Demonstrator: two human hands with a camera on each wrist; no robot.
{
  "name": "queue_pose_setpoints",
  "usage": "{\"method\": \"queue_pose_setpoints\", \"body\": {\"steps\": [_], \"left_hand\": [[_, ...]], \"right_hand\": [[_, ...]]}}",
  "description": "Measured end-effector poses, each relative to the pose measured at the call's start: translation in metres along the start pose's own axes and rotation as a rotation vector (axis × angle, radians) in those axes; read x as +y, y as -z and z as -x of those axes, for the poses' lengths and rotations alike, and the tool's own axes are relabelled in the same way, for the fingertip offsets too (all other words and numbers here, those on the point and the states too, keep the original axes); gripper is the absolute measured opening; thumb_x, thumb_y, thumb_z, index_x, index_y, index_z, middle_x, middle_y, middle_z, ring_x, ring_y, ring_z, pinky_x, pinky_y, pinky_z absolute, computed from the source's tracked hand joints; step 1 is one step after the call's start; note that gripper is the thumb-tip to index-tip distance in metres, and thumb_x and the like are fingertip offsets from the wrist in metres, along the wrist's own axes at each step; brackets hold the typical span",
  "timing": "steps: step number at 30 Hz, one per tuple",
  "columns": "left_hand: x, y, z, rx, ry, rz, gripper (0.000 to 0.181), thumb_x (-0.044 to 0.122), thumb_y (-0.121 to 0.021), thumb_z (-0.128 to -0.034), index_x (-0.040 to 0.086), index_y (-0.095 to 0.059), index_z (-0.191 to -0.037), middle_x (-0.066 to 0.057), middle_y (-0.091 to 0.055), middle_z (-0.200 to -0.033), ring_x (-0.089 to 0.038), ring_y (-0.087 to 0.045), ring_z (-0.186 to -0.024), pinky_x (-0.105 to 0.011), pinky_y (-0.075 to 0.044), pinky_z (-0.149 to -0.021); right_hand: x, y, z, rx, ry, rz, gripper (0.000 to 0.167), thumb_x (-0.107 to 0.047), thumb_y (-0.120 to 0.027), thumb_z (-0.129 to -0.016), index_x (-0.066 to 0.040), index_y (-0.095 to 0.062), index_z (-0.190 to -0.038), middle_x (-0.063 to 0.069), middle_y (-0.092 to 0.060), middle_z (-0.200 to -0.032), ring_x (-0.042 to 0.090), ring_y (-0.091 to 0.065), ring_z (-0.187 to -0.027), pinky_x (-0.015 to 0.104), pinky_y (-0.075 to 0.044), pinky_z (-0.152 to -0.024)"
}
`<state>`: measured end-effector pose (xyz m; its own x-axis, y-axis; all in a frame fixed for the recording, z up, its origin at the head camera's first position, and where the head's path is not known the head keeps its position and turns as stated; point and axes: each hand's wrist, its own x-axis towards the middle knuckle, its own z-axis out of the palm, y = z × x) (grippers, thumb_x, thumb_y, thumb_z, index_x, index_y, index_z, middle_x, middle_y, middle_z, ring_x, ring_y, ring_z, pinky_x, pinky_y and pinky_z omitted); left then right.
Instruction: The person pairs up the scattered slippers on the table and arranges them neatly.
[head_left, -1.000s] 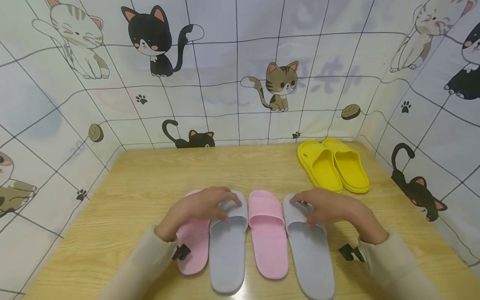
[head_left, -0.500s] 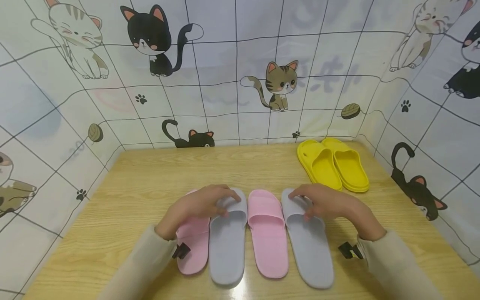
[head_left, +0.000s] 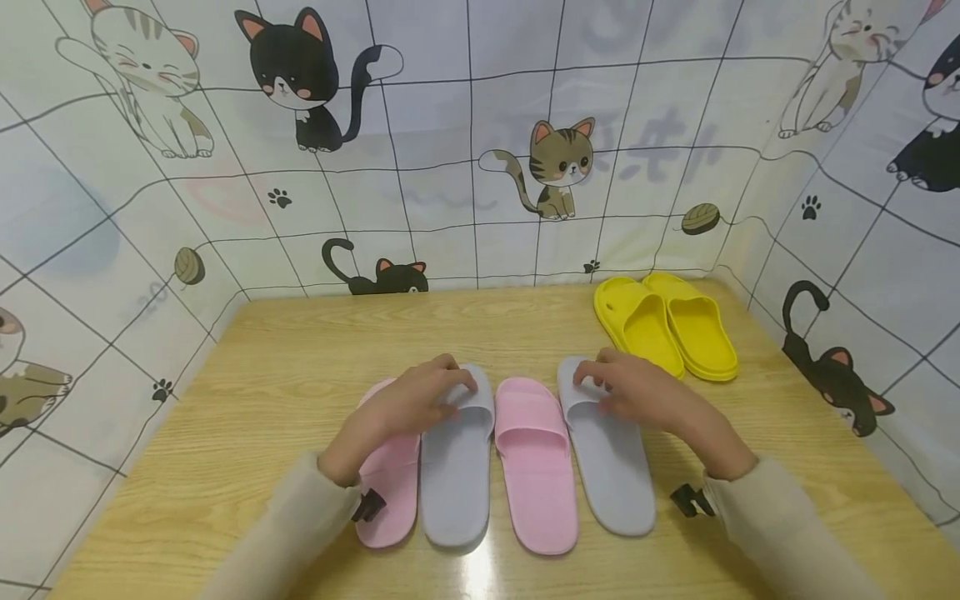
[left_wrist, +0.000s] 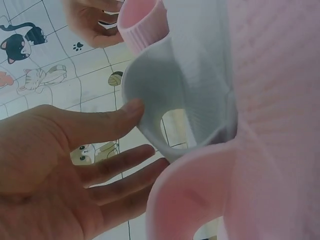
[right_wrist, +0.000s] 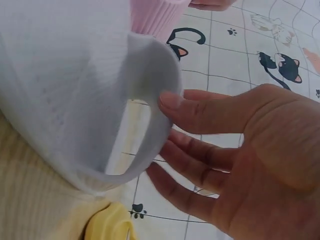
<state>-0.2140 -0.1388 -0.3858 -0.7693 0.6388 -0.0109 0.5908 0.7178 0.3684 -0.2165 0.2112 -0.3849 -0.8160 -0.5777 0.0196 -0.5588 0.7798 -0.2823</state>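
Two grey slippers and two pink slippers alternate in a row on the table, toes pointing away. My left hand (head_left: 412,402) grips the strap of the left grey slipper (head_left: 456,479); in the left wrist view its thumb lies on the strap's rim (left_wrist: 150,75). Beneath that wrist, the left pink slipper (head_left: 390,496) is partly hidden. At the right end, my right hand (head_left: 651,393) pinches the strap of the other grey slipper (head_left: 615,479), thumb at the rim in the right wrist view. Between the grey slippers lies the second pink slipper (head_left: 536,483), untouched.
A pair of yellow slippers (head_left: 701,333) stands at the table's back right, just beyond my right hand. The wooden table (head_left: 300,333) meets a cat-printed tiled wall covering (head_left: 442,192) at the back and on both sides. Dark clips (head_left: 690,500) sit at the sleeve cuffs.
Both grey slippers have moved forward, away from me, with my hands on their straps; the right one has shifted further. The pink and yellow slippers stay in place.
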Motion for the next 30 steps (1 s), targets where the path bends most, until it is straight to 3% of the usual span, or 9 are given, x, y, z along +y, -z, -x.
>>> {"method": "queue_pose_setpoints", "body": {"steps": [3, 9, 14, 17, 22, 26, 28, 30], "left_hand": [[0.004, 0.0, 0.0, 0.029, -0.008, -0.025, 0.035, 0.001, -0.077, -0.0881, 0.015, -0.071, -0.119, -0.009, -0.064, -0.112, -0.019, -0.058, -0.087, -0.036, -0.054, -0.081], [0.007, -0.004, -0.002, 0.052, 0.035, -0.044, 0.033, 0.0, -0.071, -0.0927, 0.014, -0.07, -0.123, -0.01, -0.065, -0.109, -0.021, -0.059, -0.087, -0.039, -0.054, -0.082], [0.012, -0.003, -0.001, -0.003, 0.063, -0.045, 0.037, 0.015, -0.073, -0.0959, 0.011, -0.068, -0.132, -0.013, -0.064, -0.118, -0.023, -0.061, -0.094, -0.04, -0.055, -0.086], [0.017, -0.003, 0.001, -0.071, 0.081, -0.044, 0.054, 0.032, -0.077, -0.0936, 0.009, -0.062, -0.141, -0.016, -0.061, -0.13, -0.026, -0.061, -0.103, -0.041, -0.055, -0.092], [0.026, -0.007, 0.007, -0.161, 0.12, -0.063, 0.089, 0.049, -0.087, -0.0796, 0.016, -0.048, -0.153, -0.017, -0.052, -0.149, -0.035, -0.056, -0.128, -0.049, -0.053, -0.104], [0.035, -0.011, 0.017, -0.262, 0.165, -0.093, 0.126, 0.058, -0.093, -0.0669, 0.019, -0.024, -0.165, -0.02, -0.024, -0.17, -0.043, -0.029, -0.155, -0.059, -0.037, -0.121], [0.038, -0.014, 0.021, -0.307, 0.183, -0.112, 0.14, 0.061, -0.094, -0.0623, 0.018, -0.012, -0.168, -0.022, -0.007, -0.174, -0.045, -0.013, -0.16, -0.061, -0.028, -0.125], [0.042, -0.016, 0.023, -0.32, 0.186, -0.134, 0.149, 0.063, -0.095, -0.0579, 0.017, -0.006, -0.168, -0.024, -0.001, -0.173, -0.047, -0.008, -0.159, -0.061, -0.025, -0.126]], "right_hand": [[-0.004, 0.001, 0.004, -0.043, 0.0, 0.019, 0.043, -0.003, -0.083, -0.081, -0.025, -0.07, -0.116, 0.004, -0.059, -0.1, 0.015, -0.054, -0.083, 0.029, -0.05, -0.072], [-0.023, 0.008, 0.014, -0.143, -0.03, 0.013, 0.065, -0.018, -0.094, -0.072, -0.02, -0.069, -0.132, 0.006, -0.058, -0.112, 0.017, -0.053, -0.094, 0.031, -0.052, -0.081], [-0.039, 0.009, 0.02, -0.214, -0.088, 0.025, 0.088, -0.023, -0.098, -0.064, -0.017, -0.06, -0.144, 0.016, -0.055, -0.132, 0.026, -0.053, -0.107, 0.037, -0.058, -0.084], [-0.047, 0.005, 0.022, -0.23, -0.106, 0.07, 0.103, -0.027, -0.101, -0.058, -0.018, -0.054, -0.149, 0.02, -0.052, -0.138, 0.031, -0.052, -0.113, 0.041, -0.06, -0.083], [-0.058, -0.007, 0.024, -0.229, -0.117, 0.154, 0.123, -0.035, -0.104, -0.047, -0.01, -0.047, -0.152, 0.025, -0.051, -0.137, 0.038, -0.052, -0.116, 0.047, -0.06, -0.081], [-0.066, -0.012, 0.025, -0.287, -0.156, 0.151, 0.142, -0.043, -0.105, -0.042, -0.002, -0.034, -0.158, 0.037, -0.036, -0.154, 0.052, -0.043, -0.135, 0.064, -0.054, -0.095], [-0.069, -0.013, 0.026, -0.31, -0.174, 0.147, 0.149, -0.045, -0.105, -0.04, -0.002, -0.029, -0.161, 0.041, -0.026, -0.159, 0.058, -0.035, -0.142, 0.072, -0.049, -0.098], [-0.072, -0.015, 0.026, -0.317, -0.187, 0.154, 0.152, -0.044, -0.105, -0.039, -0.002, -0.026, -0.161, 0.043, -0.02, -0.161, 0.061, -0.029, -0.146, 0.08, -0.042, -0.099]]}}
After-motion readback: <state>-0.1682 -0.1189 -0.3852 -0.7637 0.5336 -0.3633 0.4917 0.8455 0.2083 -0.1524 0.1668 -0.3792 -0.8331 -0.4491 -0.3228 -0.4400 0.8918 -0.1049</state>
